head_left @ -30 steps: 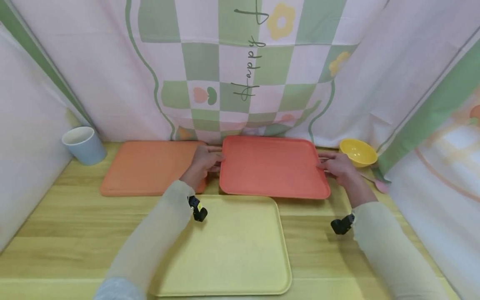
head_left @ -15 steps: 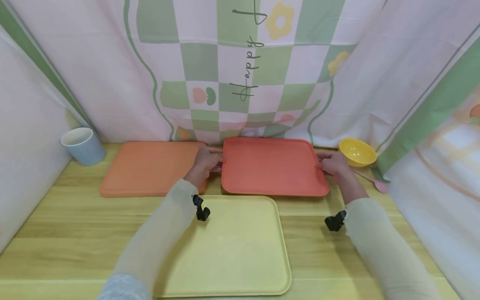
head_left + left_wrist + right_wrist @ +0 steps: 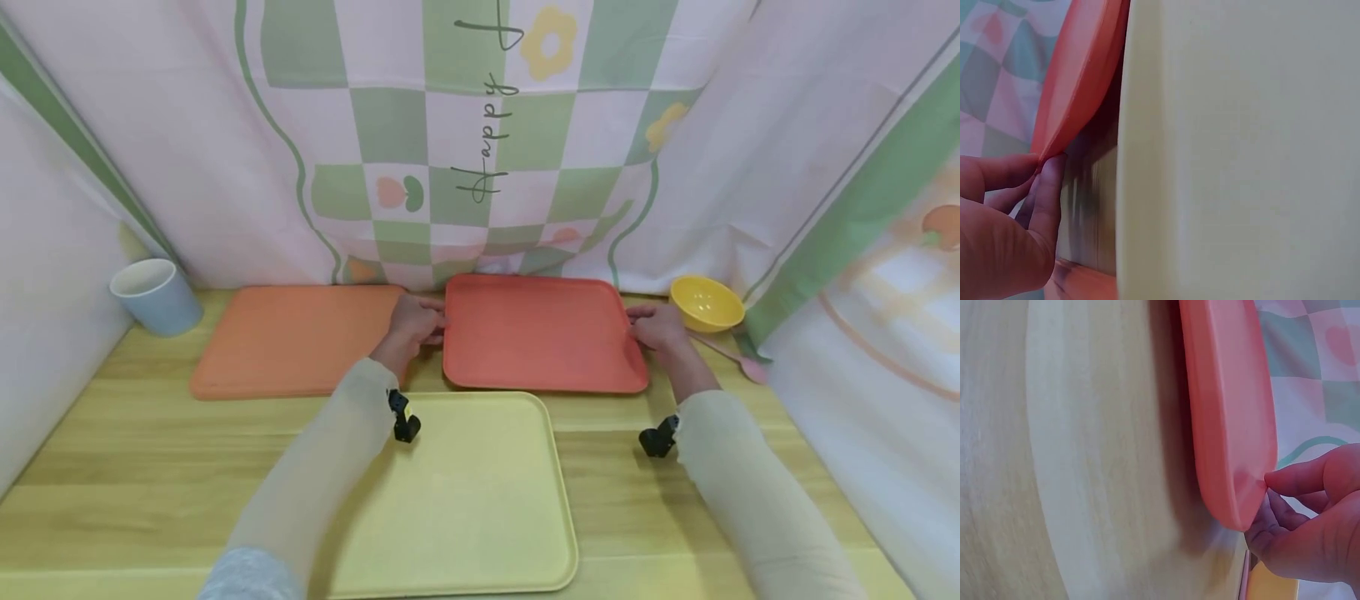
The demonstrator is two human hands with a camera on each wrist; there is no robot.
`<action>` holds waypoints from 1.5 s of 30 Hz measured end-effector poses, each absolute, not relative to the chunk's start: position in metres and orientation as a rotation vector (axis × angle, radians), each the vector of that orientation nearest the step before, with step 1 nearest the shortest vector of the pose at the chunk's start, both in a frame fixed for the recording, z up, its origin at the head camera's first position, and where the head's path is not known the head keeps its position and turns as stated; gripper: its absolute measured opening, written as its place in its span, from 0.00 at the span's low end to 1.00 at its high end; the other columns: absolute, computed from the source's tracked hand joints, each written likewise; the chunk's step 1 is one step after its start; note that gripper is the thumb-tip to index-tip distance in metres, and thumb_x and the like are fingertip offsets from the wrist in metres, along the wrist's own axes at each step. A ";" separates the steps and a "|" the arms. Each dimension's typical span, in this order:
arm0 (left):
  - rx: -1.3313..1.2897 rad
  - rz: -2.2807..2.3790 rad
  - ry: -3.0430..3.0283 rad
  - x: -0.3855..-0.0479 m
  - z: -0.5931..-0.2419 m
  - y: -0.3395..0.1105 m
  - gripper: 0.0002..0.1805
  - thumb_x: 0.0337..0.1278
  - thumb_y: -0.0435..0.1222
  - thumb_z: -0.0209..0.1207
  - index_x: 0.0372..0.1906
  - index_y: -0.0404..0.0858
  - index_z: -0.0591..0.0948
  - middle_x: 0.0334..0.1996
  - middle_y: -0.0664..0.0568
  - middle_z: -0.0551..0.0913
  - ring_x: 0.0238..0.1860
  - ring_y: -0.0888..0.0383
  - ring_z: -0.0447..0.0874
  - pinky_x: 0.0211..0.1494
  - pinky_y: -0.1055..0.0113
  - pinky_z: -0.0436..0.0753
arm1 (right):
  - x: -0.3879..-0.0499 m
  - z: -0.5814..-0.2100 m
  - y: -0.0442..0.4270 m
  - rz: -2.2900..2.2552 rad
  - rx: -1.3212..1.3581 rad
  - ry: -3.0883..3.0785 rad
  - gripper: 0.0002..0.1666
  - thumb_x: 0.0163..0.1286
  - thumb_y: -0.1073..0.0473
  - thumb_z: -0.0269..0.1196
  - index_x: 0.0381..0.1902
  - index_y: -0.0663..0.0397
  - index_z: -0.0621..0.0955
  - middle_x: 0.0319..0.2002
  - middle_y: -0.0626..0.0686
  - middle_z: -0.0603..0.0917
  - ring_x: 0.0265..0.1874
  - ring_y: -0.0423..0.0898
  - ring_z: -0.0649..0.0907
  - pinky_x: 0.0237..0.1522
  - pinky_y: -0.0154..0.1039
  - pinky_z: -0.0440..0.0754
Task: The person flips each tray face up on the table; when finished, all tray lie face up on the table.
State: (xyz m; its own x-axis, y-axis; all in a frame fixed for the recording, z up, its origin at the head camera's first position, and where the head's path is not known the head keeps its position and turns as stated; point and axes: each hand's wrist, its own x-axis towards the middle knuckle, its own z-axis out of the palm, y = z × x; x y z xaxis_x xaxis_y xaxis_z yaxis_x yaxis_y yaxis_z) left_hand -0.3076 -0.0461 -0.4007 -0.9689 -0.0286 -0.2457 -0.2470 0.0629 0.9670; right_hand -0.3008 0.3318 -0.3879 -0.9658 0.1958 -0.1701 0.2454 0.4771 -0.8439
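Observation:
A red tray (image 3: 543, 333) lies between both hands at the back of the table, its front edge raised a little above the wood in the wrist views. My left hand (image 3: 416, 323) pinches its left rim between thumb and fingers, as the left wrist view shows. On the opposite rim, my right hand (image 3: 658, 327) pinches the tray the same way, some fingers beneath it. Left of it rests an orange tray (image 3: 292, 342), partly behind the left hand. A pale yellow tray (image 3: 465, 492) lies in front, partly covered by the left forearm.
A blue cup (image 3: 159, 300) stands at the back left corner. At the back right are a yellow bowl (image 3: 707, 304) and a pink spoon (image 3: 752, 371), partly hidden by the right hand. A checked curtain (image 3: 465, 125) hangs right behind the trays.
The red tray's front edge has shifted slightly back, with both hands still pinching its rims. My right forearm has moved a little leftward. The view has turned slightly.

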 end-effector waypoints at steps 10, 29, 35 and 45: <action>-0.255 2.032 2.145 -0.309 -0.407 -0.043 0.19 0.61 0.21 0.61 0.57 0.32 0.84 0.44 0.40 0.87 0.26 0.60 0.84 0.28 0.69 0.85 | -0.301 -0.388 0.331 -1.485 0.463 2.626 0.35 0.64 0.78 0.54 0.70 0.70 0.70 0.65 0.72 0.74 0.29 0.31 0.79 0.33 0.29 0.82; -0.277 1.955 2.177 -0.313 -0.413 -0.041 0.17 0.63 0.23 0.63 0.55 0.32 0.85 0.47 0.39 0.87 0.24 0.61 0.83 0.30 0.69 0.85 | -0.303 -0.390 0.332 -1.412 0.457 2.633 0.35 0.63 0.78 0.53 0.70 0.70 0.70 0.64 0.71 0.75 0.30 0.35 0.79 0.32 0.29 0.81; -0.278 1.930 2.199 -0.314 -0.412 -0.042 0.16 0.62 0.23 0.63 0.54 0.32 0.86 0.45 0.41 0.87 0.29 0.60 0.85 0.33 0.69 0.86 | -0.304 -0.392 0.336 -1.373 0.452 2.646 0.35 0.62 0.78 0.52 0.70 0.70 0.70 0.65 0.70 0.74 0.32 0.37 0.79 0.32 0.29 0.80; -0.280 1.912 2.213 -0.314 -0.414 -0.042 0.17 0.64 0.23 0.62 0.56 0.34 0.85 0.47 0.42 0.88 0.32 0.60 0.86 0.36 0.69 0.86 | -0.306 -0.397 0.339 -1.325 0.397 2.691 0.34 0.62 0.77 0.55 0.69 0.71 0.70 0.65 0.71 0.74 0.44 0.44 0.79 0.36 0.27 0.79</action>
State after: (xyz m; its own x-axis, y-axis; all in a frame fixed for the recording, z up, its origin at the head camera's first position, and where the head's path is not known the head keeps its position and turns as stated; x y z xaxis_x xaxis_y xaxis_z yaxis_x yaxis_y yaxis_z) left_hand -0.3138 -0.0424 -0.4136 -0.9613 -0.0102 -0.2753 -0.2739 0.1437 0.9510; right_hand -0.3061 0.3389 -0.3972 -0.9589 0.1821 -0.2176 0.2835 0.5835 -0.7610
